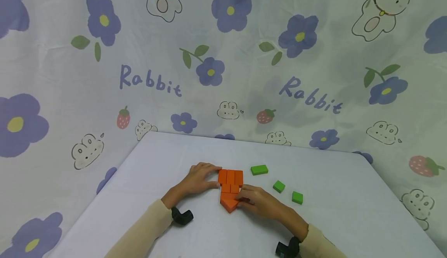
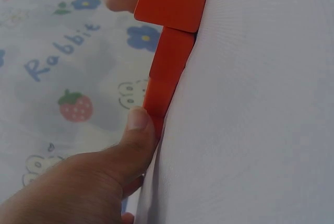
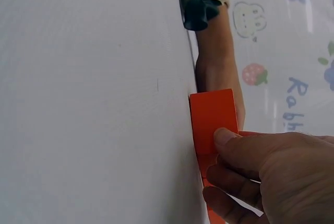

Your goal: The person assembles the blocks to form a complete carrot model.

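Note:
Orange blocks lie together in the middle of the table: a row of three upright oblong blocks (image 1: 230, 176), two small blocks (image 1: 226, 188) in front, then a pointed block (image 1: 228, 200) facing the person. My left hand (image 1: 199, 178) holds the row's left block, index finger at its back corner and thumb at its front. In the left wrist view that thumb (image 2: 136, 122) touches orange block sides; the other fingers are mostly hidden. With curled fingers, my right hand (image 1: 260, 201) grips the pointed block at its right side. Its thumb (image 3: 229, 139) lies on a flat orange face (image 3: 211, 112).
A longer green block (image 1: 259, 170) lies behind and right of the orange blocks. Two small green blocks, one nearer (image 1: 279, 186) and one farther right (image 1: 297, 197), lie beyond the right hand. A printed curtain (image 1: 223, 56) hangs behind the white table (image 1: 167, 149).

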`<state>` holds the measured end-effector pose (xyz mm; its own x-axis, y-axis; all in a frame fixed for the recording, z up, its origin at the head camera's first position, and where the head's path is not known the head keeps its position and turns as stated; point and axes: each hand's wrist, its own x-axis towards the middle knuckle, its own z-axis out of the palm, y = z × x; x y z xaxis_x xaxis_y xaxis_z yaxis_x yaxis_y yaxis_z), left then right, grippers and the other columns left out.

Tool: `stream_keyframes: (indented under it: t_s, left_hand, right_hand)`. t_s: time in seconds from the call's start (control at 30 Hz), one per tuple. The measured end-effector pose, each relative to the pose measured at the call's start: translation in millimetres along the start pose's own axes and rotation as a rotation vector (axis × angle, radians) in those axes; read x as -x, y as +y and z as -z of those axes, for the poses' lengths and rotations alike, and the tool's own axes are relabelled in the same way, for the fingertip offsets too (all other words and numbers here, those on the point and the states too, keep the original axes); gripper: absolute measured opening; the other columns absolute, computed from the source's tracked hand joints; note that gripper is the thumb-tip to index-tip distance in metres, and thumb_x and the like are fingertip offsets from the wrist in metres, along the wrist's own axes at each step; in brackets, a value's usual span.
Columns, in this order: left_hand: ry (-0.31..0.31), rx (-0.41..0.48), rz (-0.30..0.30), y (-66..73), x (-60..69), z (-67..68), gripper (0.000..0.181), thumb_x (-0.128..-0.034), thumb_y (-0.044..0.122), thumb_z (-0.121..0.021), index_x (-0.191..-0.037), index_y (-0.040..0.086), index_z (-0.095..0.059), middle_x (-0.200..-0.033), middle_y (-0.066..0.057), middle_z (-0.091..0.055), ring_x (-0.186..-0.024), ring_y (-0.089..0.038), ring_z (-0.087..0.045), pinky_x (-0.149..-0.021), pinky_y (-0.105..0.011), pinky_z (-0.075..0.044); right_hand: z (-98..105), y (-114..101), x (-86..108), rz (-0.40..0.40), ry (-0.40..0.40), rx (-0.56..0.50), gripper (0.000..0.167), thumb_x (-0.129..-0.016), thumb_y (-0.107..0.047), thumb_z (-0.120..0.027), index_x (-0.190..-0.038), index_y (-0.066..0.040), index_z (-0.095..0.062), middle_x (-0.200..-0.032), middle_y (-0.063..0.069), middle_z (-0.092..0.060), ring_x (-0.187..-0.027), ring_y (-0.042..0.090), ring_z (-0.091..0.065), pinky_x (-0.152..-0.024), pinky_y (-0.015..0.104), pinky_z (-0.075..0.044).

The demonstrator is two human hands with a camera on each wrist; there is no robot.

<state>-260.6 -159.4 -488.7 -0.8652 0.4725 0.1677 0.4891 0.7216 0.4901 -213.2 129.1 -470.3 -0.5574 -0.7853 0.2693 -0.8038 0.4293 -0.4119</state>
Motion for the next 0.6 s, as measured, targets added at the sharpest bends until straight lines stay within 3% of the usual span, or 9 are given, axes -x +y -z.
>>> stream_keyframes:
  t_s: [0.4, 0.6]
  left_hand:
    - [0.005, 0.004, 0.009, 0.6, 1.5, -0.6, 0.063, -0.0875, 0.051, -0.072, -0.142, 0.025, -0.056, -0.143, 0.000, -0.058, -0.135, -0.028, -0.045, -0.104, -0.054, -0.032]
    - [0.006, 0.010, 0.009, 0.1, 0.8, -0.9, 0.063, -0.0870, 0.051, -0.072, -0.142, 0.025, -0.056, -0.143, 0.000, -0.058, -0.135, -0.027, -0.045, -0.103, -0.053, -0.033]
  right_hand:
    - [11.1, -2.2, 1.1, -0.086, -0.062, -0.023, 0.022, -0.092, -0.017, -0.073, -0.114, -0.017, -0.072, -0.099, -0.009, -0.064, -0.085, -0.002, -0.054, -0.079, 0.015, -0.052]
    - [27.8, 15.6, 3.0, -0.116, 0.016, -0.002, 0.022, -0.089, -0.008, -0.074, -0.111, -0.010, -0.074, -0.097, -0.005, -0.067, -0.086, 0.002, -0.061, -0.078, 0.017, -0.055]
